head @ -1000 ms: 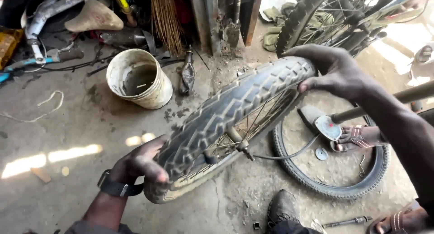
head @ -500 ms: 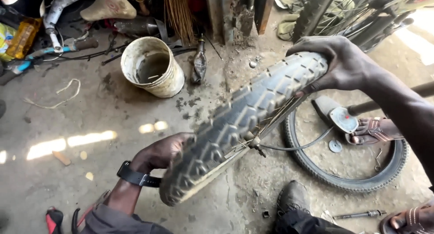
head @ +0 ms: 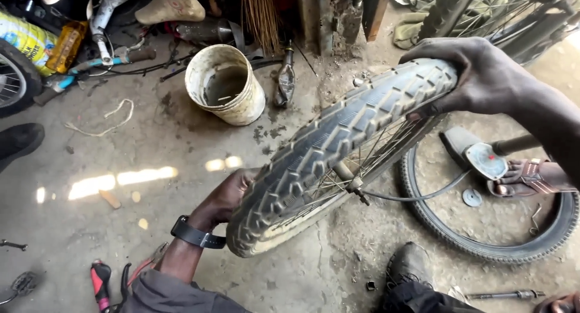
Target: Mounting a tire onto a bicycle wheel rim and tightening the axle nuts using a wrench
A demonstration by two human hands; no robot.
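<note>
Fingers (head: 465, 62) grip the tyre (head: 338, 144) over dusty concrete floor (head: 121, 168).

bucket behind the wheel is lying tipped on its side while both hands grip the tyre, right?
Not quite: the head view shows the bucket standing upright, mouth up, on the floor. The left hand and right hand do both grip the tyre.

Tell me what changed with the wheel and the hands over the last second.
Little changed. The left hand slid from the tread's outer face round to the near end of the bicycle wheel; the right hand kept its grip on the far end. The wheel stayed off the ground, tilted the same way. The bucket and the loose tyre on the floor did not move.
</note>
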